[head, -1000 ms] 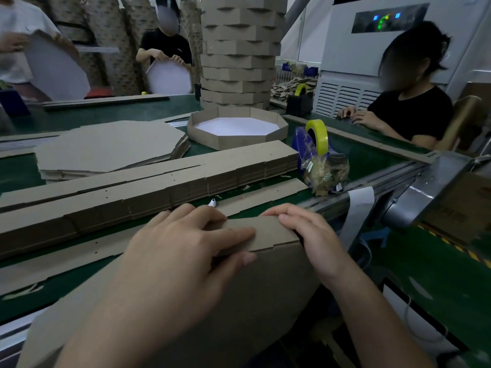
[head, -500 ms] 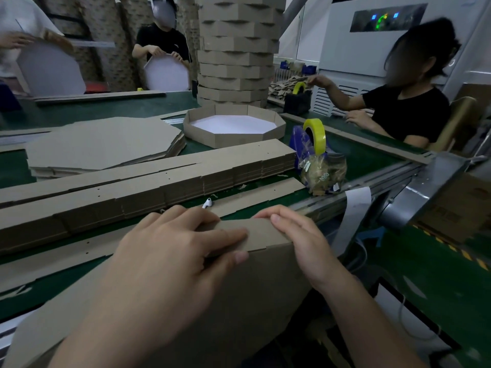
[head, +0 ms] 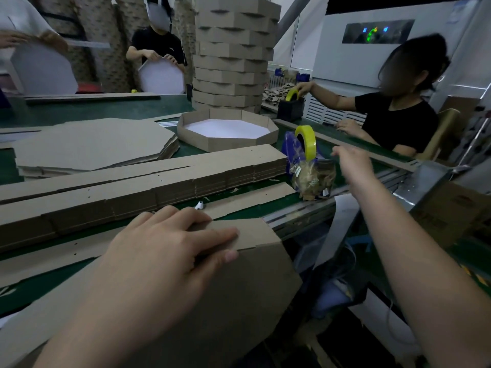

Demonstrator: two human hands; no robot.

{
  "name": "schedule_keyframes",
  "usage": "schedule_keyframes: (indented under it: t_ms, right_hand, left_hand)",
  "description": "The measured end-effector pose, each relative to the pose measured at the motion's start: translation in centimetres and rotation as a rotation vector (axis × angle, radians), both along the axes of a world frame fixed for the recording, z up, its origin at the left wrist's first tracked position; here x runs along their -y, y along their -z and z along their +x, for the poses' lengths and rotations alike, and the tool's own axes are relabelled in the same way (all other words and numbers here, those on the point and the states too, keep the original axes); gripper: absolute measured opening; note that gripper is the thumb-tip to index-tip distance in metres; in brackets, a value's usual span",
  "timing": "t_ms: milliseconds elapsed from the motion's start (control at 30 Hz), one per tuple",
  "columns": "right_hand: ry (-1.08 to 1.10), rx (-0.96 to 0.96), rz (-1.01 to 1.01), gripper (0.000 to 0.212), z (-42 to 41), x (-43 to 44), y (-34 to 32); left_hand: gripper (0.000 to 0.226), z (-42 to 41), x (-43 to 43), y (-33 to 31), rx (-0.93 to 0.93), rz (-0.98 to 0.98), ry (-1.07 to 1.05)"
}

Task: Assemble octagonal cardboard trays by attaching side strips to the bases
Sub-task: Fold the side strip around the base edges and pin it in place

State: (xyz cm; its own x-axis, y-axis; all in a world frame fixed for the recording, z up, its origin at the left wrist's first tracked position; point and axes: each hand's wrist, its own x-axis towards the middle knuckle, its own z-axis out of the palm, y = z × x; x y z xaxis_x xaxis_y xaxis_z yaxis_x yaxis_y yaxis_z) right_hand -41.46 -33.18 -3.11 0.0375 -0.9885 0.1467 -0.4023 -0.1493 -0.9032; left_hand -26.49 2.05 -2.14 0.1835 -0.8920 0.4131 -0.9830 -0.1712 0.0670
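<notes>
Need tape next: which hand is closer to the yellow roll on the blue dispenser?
Right. The right hand hovers just right of the yellow roll; the left hand presses the cardboard base, much nearer me.

A brown octagonal base (head: 239, 301) stands tilted at the bench (head: 106, 108) edge, a side strip (head: 252, 232) seemingly folded over its top edge. More strips (head: 159, 181) lie stacked flat beyond.

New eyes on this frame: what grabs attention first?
The tall stack of finished trays at back centre dominates, with one open tray at its foot. Up close, the left hand lies flat on a side strip over the base, while the blurred right hand stretches toward the yellow tape roll.
</notes>
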Motion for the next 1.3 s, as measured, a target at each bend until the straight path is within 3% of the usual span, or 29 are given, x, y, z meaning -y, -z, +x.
schedule_keyframes:
  t_ms: [100,267,400,533,700,967,1167,1300]
  right_hand:
    - [-0.056,0.026,0.2,0.027,0.6,0.8,0.1]
    - [-0.089,0.241,0.226,0.013,0.8,1.3,-0.1]
    - [-0.038,0.458,0.3,0.031,1.1,1.6,-0.5]
    - [-0.008,0.65,0.226,0.003,1.0,-0.3,0.7]
    - [-0.051,0.841,0.103,0.016,1.0,-1.4,1.9]
    - [-0.04,0.891,0.013,0.029,0.6,-1.6,3.1]
    - [-0.055,0.665,-0.043,0.038,0.1,-2.5,4.9]
    - [0.066,0.129,-0.2,0.019,-0.9,-2.6,6.1]
  left_hand:
    - [0.041,0.0,0.1,0.0,0.014,-0.008,0.004]
    - [0.04,0.1,0.0,0.1,0.008,-0.018,0.007]
    - [0.041,0.2,0.1,0.2,0.002,-0.016,0.016]
    - [0.04,0.3,0.1,0.3,0.01,-0.025,0.011]
    - [0.041,0.4,0.3,0.4,0.01,-0.045,0.025]
    - [0.041,0.2,0.3,0.3,-0.004,-0.052,0.036]
    - [0.042,0.3,0.5,0.3,-0.005,-0.052,0.042]
    - [0.04,0.5,0.4,0.2,-0.004,-0.053,0.035]
